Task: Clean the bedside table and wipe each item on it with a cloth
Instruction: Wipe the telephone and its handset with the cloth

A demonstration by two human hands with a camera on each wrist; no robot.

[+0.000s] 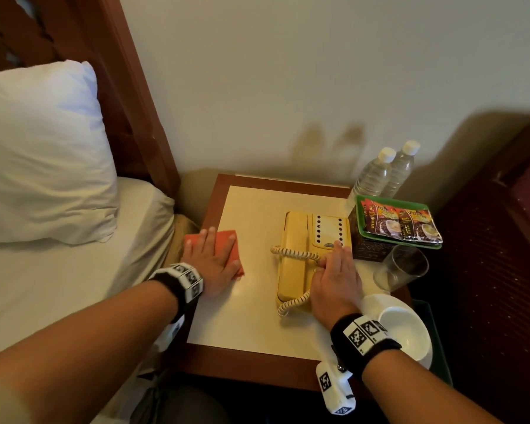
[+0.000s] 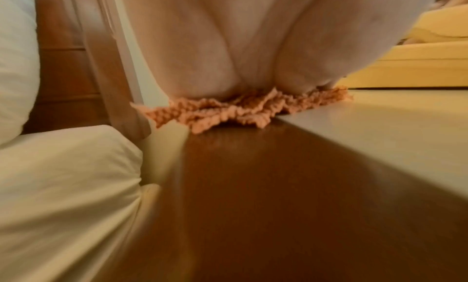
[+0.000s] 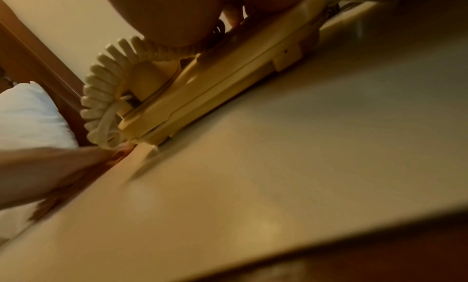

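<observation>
An orange cloth (image 1: 230, 243) lies flat on the left edge of the bedside table (image 1: 251, 319), which has a cream top and a brown wooden rim. My left hand (image 1: 210, 258) presses on the cloth with straight, spread fingers; the cloth (image 2: 240, 110) bunches under the palm in the left wrist view. A yellow corded telephone (image 1: 300, 249) sits mid-table. My right hand (image 1: 334, 270) rests flat on its keypad side, fingers straight, over the coiled cord (image 1: 294, 254). The phone (image 3: 228, 82) and its cord (image 3: 106, 98) fill the right wrist view.
Two water bottles (image 1: 380, 172) stand at the back right by the wall. A green tray (image 1: 361, 221) on a dark box holds coffee sachets (image 1: 401, 223). A glass (image 1: 401, 267) and a white bowl on a saucer (image 1: 407, 332) sit at the right edge. The bed with its pillow (image 1: 40, 154) borders the left.
</observation>
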